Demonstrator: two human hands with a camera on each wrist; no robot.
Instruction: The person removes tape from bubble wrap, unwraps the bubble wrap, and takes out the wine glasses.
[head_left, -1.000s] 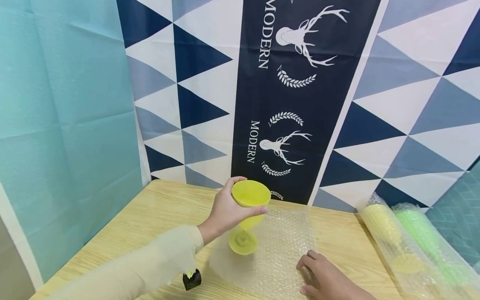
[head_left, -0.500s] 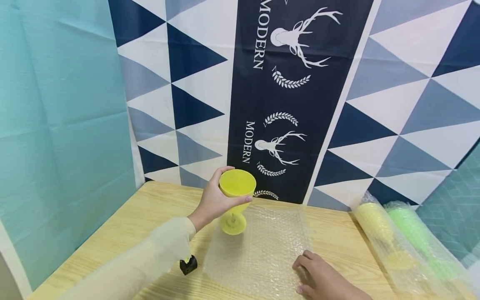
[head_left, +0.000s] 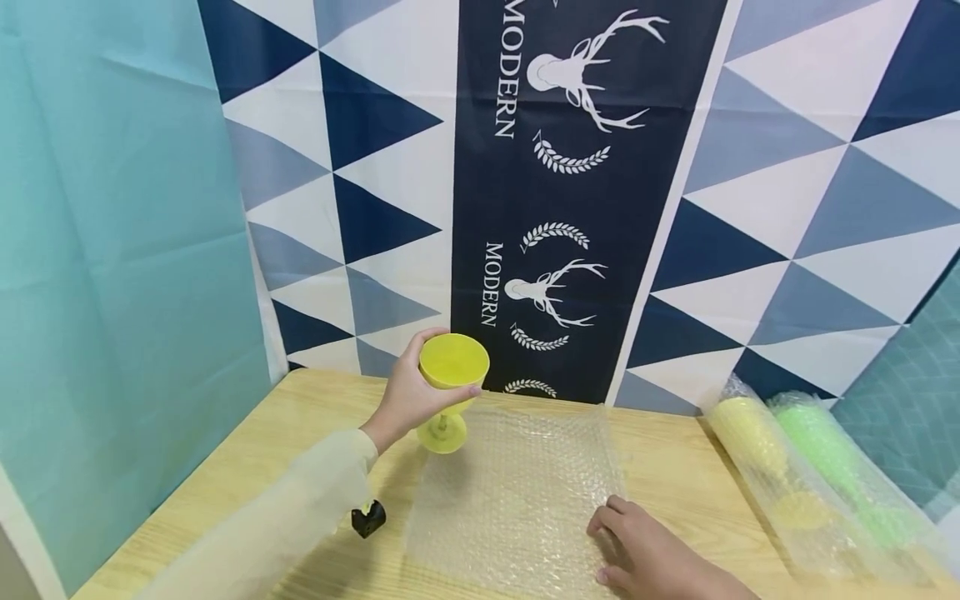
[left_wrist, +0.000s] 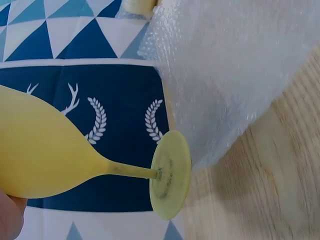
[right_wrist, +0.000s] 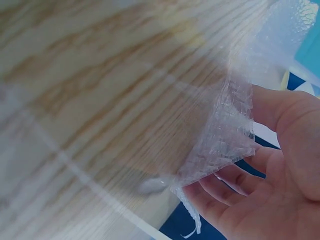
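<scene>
My left hand [head_left: 412,393] grips a yellow goblet [head_left: 454,360] round its bowl, the rim facing up toward the head camera. In the left wrist view the goblet's stem and round foot [left_wrist: 171,175] show, with dark marks under the foot. The goblet is held over the left far part of a clear bubble wrap sheet [head_left: 525,492] that lies on the wooden table. At the sheet's right edge is my right hand [head_left: 651,542], fingers curled. The right wrist view shows the wrap's edge [right_wrist: 220,140] between its thumb and fingers; the fingertips are partly hidden behind the plastic.
Two bubble-wrapped goblets, one yellow [head_left: 753,437] and one green [head_left: 817,437], lie side by side at the table's right. A small black object [head_left: 368,518] shows by the left sleeve. Behind the table [head_left: 315,417] hangs a patterned cloth [head_left: 390,183].
My left hand has moved the goblet left and a little away, from above the wrap's middle toward its far left side. The right hand stays at the wrap's edge.
</scene>
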